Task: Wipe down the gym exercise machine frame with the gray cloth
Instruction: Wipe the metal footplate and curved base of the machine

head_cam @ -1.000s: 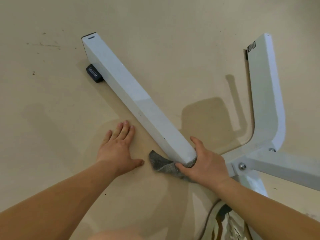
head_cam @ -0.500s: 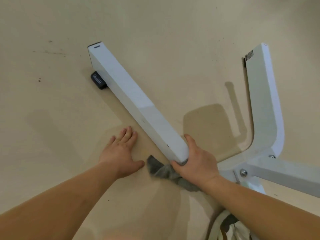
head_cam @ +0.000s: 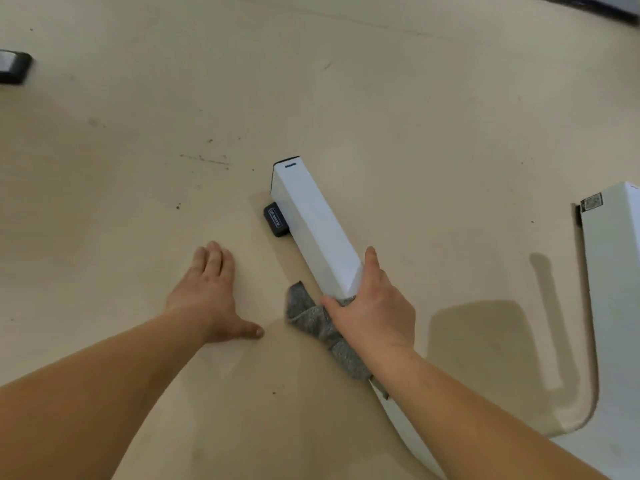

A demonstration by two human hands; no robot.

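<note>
The right hand (head_cam: 374, 313) is gripping the soft gray cloth (head_cam: 311, 317) round the long white metal frame bar (head_cam: 311, 216), wiping, while the left hand (head_cam: 204, 292) is lying flat beside it — next, I think, comes sliding toward the bar's far end.

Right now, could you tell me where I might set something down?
Floor is bare between the center leg and right leg, and beyond the left hand. Crowded around the gray cloth under the right hand.

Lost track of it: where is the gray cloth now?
Head view, lower centre: the gray cloth lies under the right hand on the white frame leg, its loose end toward the left hand.
</note>
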